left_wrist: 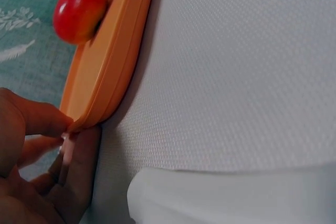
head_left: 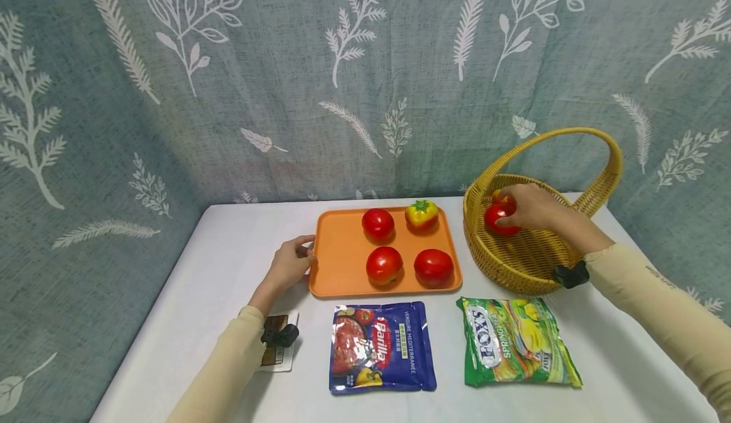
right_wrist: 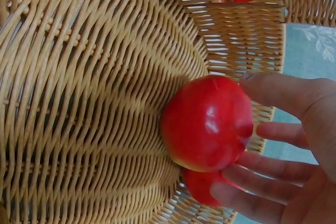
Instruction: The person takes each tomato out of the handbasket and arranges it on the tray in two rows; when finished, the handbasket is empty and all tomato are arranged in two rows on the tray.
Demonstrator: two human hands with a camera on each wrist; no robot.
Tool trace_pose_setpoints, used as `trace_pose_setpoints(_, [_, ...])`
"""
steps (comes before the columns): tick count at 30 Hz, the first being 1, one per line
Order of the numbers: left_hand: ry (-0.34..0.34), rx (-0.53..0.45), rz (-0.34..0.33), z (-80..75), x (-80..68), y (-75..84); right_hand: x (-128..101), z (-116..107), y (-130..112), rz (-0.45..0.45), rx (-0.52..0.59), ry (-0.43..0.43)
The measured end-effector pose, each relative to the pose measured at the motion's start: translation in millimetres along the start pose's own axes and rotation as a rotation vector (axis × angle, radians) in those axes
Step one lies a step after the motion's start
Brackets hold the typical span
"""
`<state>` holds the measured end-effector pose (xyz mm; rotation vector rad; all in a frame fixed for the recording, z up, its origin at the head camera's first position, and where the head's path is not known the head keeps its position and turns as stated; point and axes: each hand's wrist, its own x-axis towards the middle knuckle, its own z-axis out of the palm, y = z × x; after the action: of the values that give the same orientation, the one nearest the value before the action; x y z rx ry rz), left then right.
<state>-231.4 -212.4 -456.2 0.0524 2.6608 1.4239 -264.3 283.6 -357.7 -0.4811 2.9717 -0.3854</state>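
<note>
At the tray's left end, my left hand [head_left: 288,262] pinches the rim of the orange tray [head_left: 341,252], thumb above and fingers below. The tray bears several red apple-like fruits [head_left: 385,266] and a yellow-and-red bell pepper [head_left: 421,215]. My right hand [head_left: 532,206] reaches into the wicker basket [head_left: 485,255] at the right. Its fingers are spread, fairly straight, around a red apple-like fruit [right_wrist: 207,124] with a yellowish underside, thumb tip right at its edge. Beneath the fingers, a second red fruit [right_wrist: 200,186] lies partly hidden against the basket wall.
A blue sauce pouch [head_left: 381,347] lies in front of the tray, and a green packet [head_left: 520,342] lies in front of the basket. A white-and-brown packet [head_left: 282,354] is partly under my left wrist. The basket's tall handle [head_left: 548,136] arches over it; a patterned curtain [head_left: 297,125] hangs behind.
</note>
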Motion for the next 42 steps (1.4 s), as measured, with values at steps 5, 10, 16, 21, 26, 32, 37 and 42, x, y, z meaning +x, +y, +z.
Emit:
trace_pose_setpoints(5, [0.0, -0.009, -0.008, -0.6, -0.9, 0.9, 3, 1, -2, -0.005, -0.003, -0.013])
trace_pose_setpoints(10, [0.0, -0.009, 0.001, -0.5, -0.8, 1.0, 3, 4, -3, -0.017, -0.026, -0.032])
trace_pose_setpoints(16, [0.001, -0.006, -0.002, -0.4, 0.7, -0.3, 1, 9, -4, -0.037, -0.005, -0.058])
trace_pose_setpoints(21, [0.003, -0.009, -0.009, -0.7, 0.1, 0.6, -1, 13, -4, -0.026, 0.01, -0.071])
trace_pose_setpoints(26, [0.007, -0.022, -0.014, -0.5, -0.3, 0.0, 0, 14, -5, -0.007, 0.015, -0.073])
trace_pose_setpoints(32, [0.006, -0.021, -0.013, 1.2, 0.3, -0.6, -2, 12, -5, -0.012, -0.01, -0.044])
trace_pose_setpoints(37, [0.006, -0.026, -0.021, 1.3, 0.3, -1.1, -4, 5, -8, -0.064, -0.021, 0.02])
trace_pose_setpoints(42, [0.0, -0.031, -0.021, 1.0, 0.7, -1.4, -12, -4, -15, -0.065, 0.015, 0.021])
